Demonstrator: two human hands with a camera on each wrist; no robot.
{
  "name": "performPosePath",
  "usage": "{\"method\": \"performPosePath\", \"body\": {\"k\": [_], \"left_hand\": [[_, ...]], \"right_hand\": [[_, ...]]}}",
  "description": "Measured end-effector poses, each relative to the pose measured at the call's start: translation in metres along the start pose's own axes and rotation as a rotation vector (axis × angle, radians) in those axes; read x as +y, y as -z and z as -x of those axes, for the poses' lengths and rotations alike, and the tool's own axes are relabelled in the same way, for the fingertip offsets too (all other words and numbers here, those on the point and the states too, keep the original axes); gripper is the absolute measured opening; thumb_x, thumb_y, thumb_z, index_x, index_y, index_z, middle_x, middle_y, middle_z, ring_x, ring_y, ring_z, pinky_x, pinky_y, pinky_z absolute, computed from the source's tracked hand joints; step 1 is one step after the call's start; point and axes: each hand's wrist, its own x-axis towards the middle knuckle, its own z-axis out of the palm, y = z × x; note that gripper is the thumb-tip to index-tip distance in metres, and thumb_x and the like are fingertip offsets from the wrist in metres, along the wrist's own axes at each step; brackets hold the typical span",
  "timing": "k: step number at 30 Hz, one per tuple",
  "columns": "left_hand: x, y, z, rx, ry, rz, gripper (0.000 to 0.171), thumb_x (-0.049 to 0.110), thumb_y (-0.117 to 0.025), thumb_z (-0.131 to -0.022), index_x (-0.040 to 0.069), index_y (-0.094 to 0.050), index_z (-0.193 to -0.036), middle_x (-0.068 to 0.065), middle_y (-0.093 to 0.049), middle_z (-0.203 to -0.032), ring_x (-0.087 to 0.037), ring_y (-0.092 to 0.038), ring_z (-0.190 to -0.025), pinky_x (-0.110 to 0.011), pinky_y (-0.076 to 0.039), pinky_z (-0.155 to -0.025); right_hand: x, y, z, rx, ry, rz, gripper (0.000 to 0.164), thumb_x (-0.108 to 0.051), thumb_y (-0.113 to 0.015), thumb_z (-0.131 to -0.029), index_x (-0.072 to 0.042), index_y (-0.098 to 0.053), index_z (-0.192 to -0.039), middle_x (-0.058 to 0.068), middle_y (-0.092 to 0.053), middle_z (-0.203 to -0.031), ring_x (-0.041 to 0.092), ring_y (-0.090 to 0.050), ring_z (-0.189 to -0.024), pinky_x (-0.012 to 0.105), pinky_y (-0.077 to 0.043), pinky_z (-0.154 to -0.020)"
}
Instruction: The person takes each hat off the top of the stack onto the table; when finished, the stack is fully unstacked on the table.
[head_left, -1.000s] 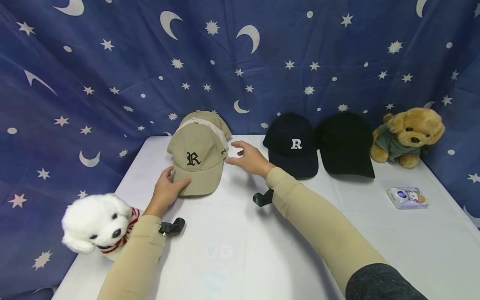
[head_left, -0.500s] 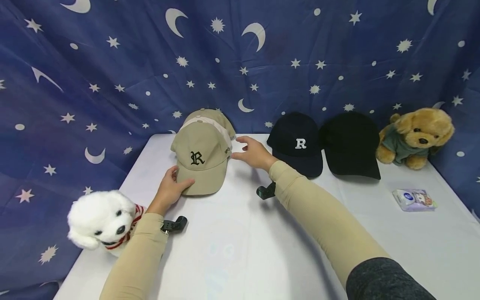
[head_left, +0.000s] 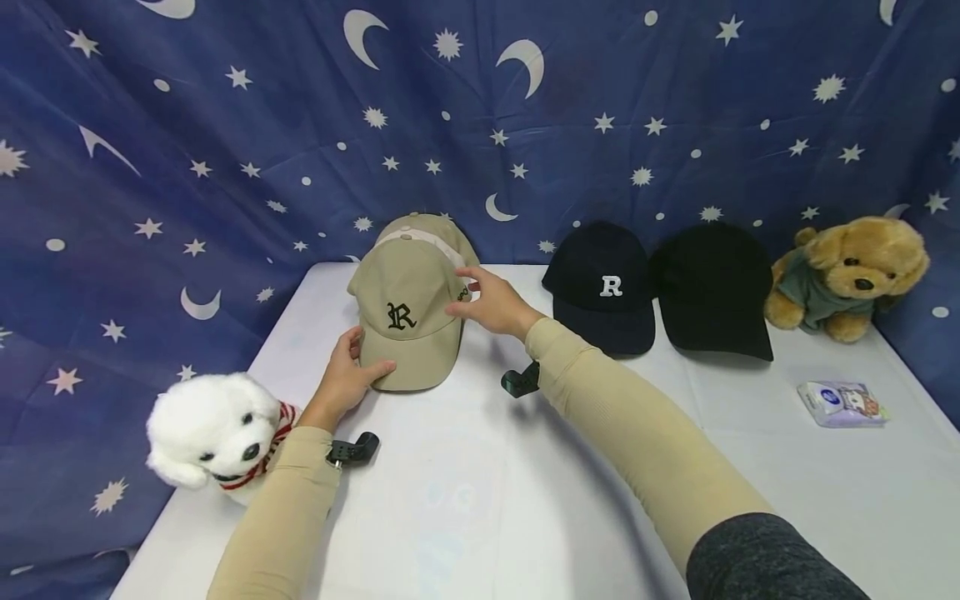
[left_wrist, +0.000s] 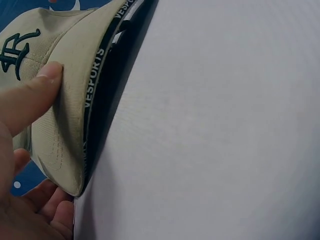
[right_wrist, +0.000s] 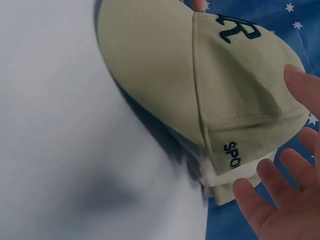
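A beige baseball cap (head_left: 408, 304) with a dark embroidered R stands at the front of a nested row of caps. Behind it show a pale cap's edge (head_left: 442, 243) and another beige cap (head_left: 459, 237). My left hand (head_left: 347, 379) holds the front cap's brim, thumb on top and fingers around its left edge; the left wrist view shows the brim's dark underside (left_wrist: 107, 95). At the cap's right side, my right hand (head_left: 495, 304) has its fingers spread, the thumb close over the crown. In the right wrist view, its fingertips (right_wrist: 245, 187) are near the lower rim.
A navy cap (head_left: 600, 292) with a white R and a black cap (head_left: 708, 292) stand to the right. Beyond them sit a brown plush dog (head_left: 855, 271) and a small lilac packet (head_left: 843, 404). A white plush dog (head_left: 217, 433) is beside the left forearm.
My right hand has moved left, from beside the front cap to over its right side. My left hand stays at the brim. The view has shifted slightly.
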Motion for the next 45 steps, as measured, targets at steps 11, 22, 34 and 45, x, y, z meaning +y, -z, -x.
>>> {"method": "performPosePath", "body": {"k": [11,22,34,45], "left_hand": [[0.0,-0.003,-0.002,-0.01,-0.018,-0.005,0.093,0.012,-0.075,-0.091,0.003,-0.012,-0.159,-0.028,-0.025,-0.155,-0.04,-0.028,-0.142,-0.051,-0.024,-0.115],[0.002,-0.007,-0.001,-0.025,-0.025,-0.035,0.091,0.011,-0.074,-0.091,0.003,-0.014,-0.159,-0.026,-0.023,-0.156,-0.041,-0.028,-0.142,-0.052,-0.024,-0.115],[0.006,-0.002,0.002,-0.07,-0.025,-0.001,0.095,0.009,-0.076,-0.088,0.005,-0.012,-0.159,-0.029,-0.027,-0.151,-0.042,-0.035,-0.135,-0.052,-0.032,-0.11],[0.015,0.006,0.015,-0.115,-0.044,-0.038,0.097,0.011,-0.076,-0.087,0.005,-0.012,-0.159,-0.025,-0.019,-0.159,-0.043,-0.032,-0.136,-0.054,-0.035,-0.107]], "right_hand": [[-0.014,-0.001,-0.011,-0.011,0.061,0.006,0.075,-0.029,-0.076,-0.091,-0.011,-0.038,-0.153,0.008,-0.024,-0.163,0.025,-0.027,-0.147,0.037,-0.028,-0.115],[-0.011,-0.002,-0.018,0.043,0.101,-0.006,0.093,-0.023,-0.078,-0.087,-0.012,-0.021,-0.16,0.013,-0.028,-0.16,0.025,-0.029,-0.145,0.036,-0.027,-0.116],[-0.016,0.0,-0.014,-0.01,0.197,-0.052,0.078,-0.017,-0.077,-0.089,-0.015,-0.037,-0.155,0.001,-0.034,-0.159,0.017,-0.025,-0.146,0.033,-0.023,-0.117],[-0.029,0.004,-0.001,0.037,0.227,-0.093,0.042,-0.009,-0.071,-0.091,-0.009,-0.06,-0.132,0.003,-0.055,-0.14,0.016,-0.044,-0.133,0.028,-0.033,-0.109]]}}
